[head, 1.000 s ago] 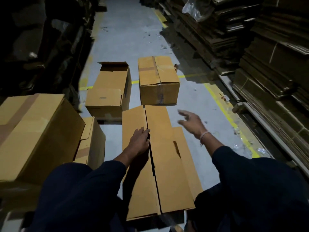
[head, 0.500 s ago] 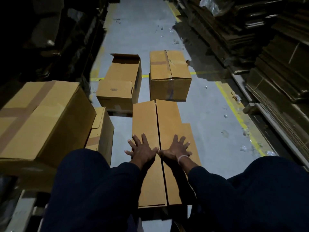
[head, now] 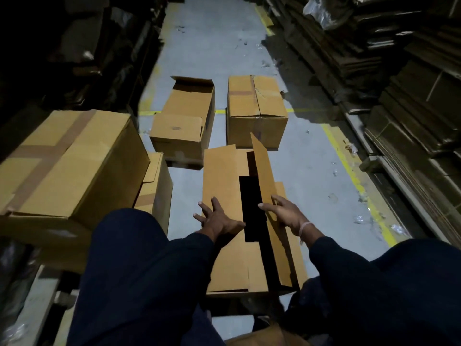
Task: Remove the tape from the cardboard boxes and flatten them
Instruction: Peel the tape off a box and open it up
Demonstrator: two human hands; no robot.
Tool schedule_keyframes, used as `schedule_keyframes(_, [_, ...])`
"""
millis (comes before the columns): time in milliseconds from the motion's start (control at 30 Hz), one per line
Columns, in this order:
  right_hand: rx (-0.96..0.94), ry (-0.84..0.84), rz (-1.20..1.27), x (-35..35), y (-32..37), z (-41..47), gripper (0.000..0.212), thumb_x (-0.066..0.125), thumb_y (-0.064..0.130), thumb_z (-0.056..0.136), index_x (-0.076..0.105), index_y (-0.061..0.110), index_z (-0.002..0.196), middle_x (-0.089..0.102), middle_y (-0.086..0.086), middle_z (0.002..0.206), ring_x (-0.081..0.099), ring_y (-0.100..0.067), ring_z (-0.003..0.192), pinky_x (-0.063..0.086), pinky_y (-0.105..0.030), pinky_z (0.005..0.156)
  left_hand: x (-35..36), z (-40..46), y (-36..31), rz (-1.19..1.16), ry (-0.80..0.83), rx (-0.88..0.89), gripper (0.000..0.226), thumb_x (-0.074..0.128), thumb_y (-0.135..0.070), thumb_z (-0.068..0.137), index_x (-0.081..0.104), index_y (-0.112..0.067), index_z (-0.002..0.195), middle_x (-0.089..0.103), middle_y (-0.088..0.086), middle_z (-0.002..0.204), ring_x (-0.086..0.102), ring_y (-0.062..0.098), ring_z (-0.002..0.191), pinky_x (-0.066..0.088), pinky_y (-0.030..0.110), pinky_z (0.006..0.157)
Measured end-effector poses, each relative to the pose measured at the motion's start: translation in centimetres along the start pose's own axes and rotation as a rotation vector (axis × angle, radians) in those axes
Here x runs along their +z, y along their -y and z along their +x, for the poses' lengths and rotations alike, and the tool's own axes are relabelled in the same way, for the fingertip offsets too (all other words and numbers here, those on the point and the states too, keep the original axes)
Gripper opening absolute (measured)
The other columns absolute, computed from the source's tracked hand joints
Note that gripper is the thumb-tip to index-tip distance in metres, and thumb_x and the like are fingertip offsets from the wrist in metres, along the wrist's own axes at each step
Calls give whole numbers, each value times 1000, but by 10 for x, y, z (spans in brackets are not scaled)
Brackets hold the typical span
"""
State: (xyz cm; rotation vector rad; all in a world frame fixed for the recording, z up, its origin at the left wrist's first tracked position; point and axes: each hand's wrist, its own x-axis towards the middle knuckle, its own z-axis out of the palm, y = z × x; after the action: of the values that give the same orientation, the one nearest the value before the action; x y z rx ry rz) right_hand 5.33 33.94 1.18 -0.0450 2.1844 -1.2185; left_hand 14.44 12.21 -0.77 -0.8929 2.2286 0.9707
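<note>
A long cardboard box (head: 222, 181) lies on the floor between my knees, its two top flaps parted over a dark gap. My left hand (head: 217, 219) rests flat, fingers spread, on the left flap. My right hand (head: 284, 212) grips the edge of the right flap (head: 262, 168), which stands tilted up. Beyond it sit a taped, closed box (head: 257, 106) and a box lying on its side with open ends (head: 184, 116). A large box with brown tape (head: 67, 161) stands at my left, a smaller box (head: 157, 186) tucked beside it.
Stacks of flattened cardboard (head: 411, 101) line the right side behind a yellow floor line (head: 349, 168). Dark shelving (head: 74, 51) runs along the left. Scraps of clear tape (head: 361, 218) litter the grey floor (head: 214, 46).
Both hands lay flat on the closed flaps half a second ago. Now the right flap is lifted by my right hand and the flaps have parted, showing the dark inside.
</note>
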Motion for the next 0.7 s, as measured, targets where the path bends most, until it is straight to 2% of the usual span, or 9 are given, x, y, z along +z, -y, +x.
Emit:
schedule_keyframes(100, [-8,-23,92,-13,0,-8,80,75,62,81,51,30,151,47,-2,156,48,-29,136,51,-47,102,-5,-2,7,-49,-29,26,136,83,-56,79,-21,-28,162,-34,19,164,-14,59,151,19,66,121])
schedule_keyframes(267, [-41,-116,111,-20,9,-25,46,66,48,96,67,27,136,66,0,133,65,-26,115,59,-33,74,-7,-16,15,-22,1,-30,154,80,-80,62,-24,-23,161,-28,22,166,-7,57,153,14,66,124])
schedule_keyframes(333, [-103,-192,46,-19,13,-33,26,58,38,102,77,20,107,71,1,106,66,-21,96,53,-29,67,1,-25,15,-14,13,-49,158,78,-84,59,-26,-21,160,-31,22,165,-8,57,153,13,66,123])
schedule_keyframes(367, [-127,-248,-7,-19,14,-36,31,53,32,104,71,15,85,67,-1,90,61,-21,85,47,-29,66,7,-29,15,-10,7,-57,159,78,-84,59,-27,-20,159,-33,22,165,-9,57,153,12,66,123])
schedule_keyframes(433, [-97,-360,-94,-23,13,-39,40,45,24,106,52,10,69,57,-3,75,51,-22,74,37,-31,67,21,-37,16,5,-25,-75,160,80,-82,59,-29,-17,158,-36,22,163,-8,59,152,15,65,123])
schedule_keyframes(500, [-36,-451,-143,-30,11,-42,41,42,21,109,51,12,69,56,-4,77,50,-22,75,35,-30,72,30,-43,17,10,-62,-73,156,81,-74,61,-25,-16,159,-31,22,164,5,60,150,28,61,119])
schedule_keyframes(567, [-5,-507,-226,-38,6,-39,40,42,22,109,55,11,73,61,-10,83,53,-27,77,37,-31,71,32,-46,16,-9,-106,-52,149,78,-68,59,-18,-17,161,-13,22,165,28,54,140,45,50,101])
schedule_keyframes(633, [10,-554,-307,-43,1,-36,38,43,24,108,57,9,77,62,-13,86,55,-30,77,38,-32,66,29,-44,16,-23,-132,-22,145,75,-71,58,-13,-18,161,5,22,159,39,47,128,45,41,83])
schedule_keyframes(700, [18,-606,-356,-45,-4,-31,36,43,25,108,60,8,81,62,-13,87,56,-31,78,38,-32,66,25,-41,17,-38,-132,10,143,74,-74,61,-11,-19,162,13,20,154,42,45,126,45,41,82])
